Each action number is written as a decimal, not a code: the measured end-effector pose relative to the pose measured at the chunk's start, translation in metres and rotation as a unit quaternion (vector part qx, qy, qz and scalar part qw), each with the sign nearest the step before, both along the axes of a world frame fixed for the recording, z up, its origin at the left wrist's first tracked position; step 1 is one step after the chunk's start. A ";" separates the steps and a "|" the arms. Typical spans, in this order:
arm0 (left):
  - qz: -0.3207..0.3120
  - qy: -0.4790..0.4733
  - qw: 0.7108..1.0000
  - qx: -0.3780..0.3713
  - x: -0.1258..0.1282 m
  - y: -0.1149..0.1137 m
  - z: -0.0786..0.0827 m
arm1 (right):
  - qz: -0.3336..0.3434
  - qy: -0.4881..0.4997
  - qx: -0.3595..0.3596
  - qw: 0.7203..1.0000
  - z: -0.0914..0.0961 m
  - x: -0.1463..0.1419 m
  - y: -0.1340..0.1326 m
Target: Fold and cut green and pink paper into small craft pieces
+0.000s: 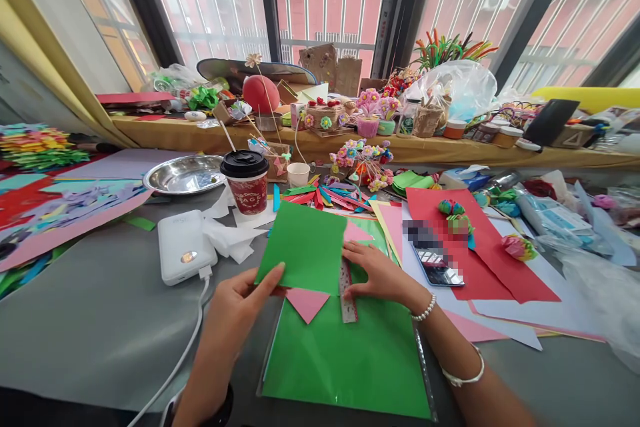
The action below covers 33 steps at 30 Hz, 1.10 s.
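Note:
My left hand (240,307) pinches the lower left corner of a green paper sheet (305,247) and holds it tilted up off the table. Under it lies a pink paper piece (306,303) with its point toward me. My right hand (377,273) rests with fingers pressed on a small ruler (347,293) and the paper beside it. Both lie on a large glossy green sheet (350,353) at the table's near edge.
A white power bank (184,247) with a cable lies to the left, next to a red coffee cup (247,181) and a metal bowl (183,175). A phone (434,260) sits on red paper (490,260) to the right. Paper crafts crowd the back ledge.

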State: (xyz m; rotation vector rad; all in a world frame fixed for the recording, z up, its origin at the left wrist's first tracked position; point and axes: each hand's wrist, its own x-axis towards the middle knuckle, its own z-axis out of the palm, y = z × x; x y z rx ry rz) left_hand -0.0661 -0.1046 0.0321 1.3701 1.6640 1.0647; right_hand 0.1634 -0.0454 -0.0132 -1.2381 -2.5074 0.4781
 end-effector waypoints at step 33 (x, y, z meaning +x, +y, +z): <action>-0.210 0.296 0.926 0.104 0.063 0.084 -0.032 | -0.055 -0.038 -0.038 0.997 0.000 0.008 -0.004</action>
